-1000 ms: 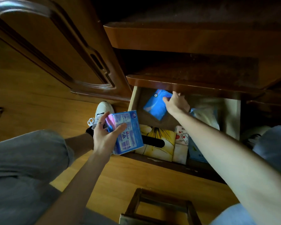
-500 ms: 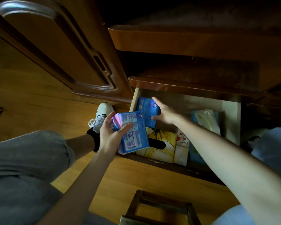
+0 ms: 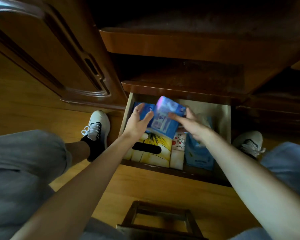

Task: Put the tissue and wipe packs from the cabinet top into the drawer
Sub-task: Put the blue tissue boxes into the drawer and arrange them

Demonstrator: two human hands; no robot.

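Pack: blue wipe pack with pale printed label, glossy, motion-blurred.
Axis: long side runs away from the person, tilted, far end raised.
Position: over the open drawer, rear left.
Hands: left hand and right hand both clasp the pack's sides.
Drawer contents: yellow tissue box, cartoon-print packs, blue packs — one at the rear left.

Single head-worn view, looking steeply down and forward, close over the open drawer just beyond the left hand and right hand; floor beneath forearms.
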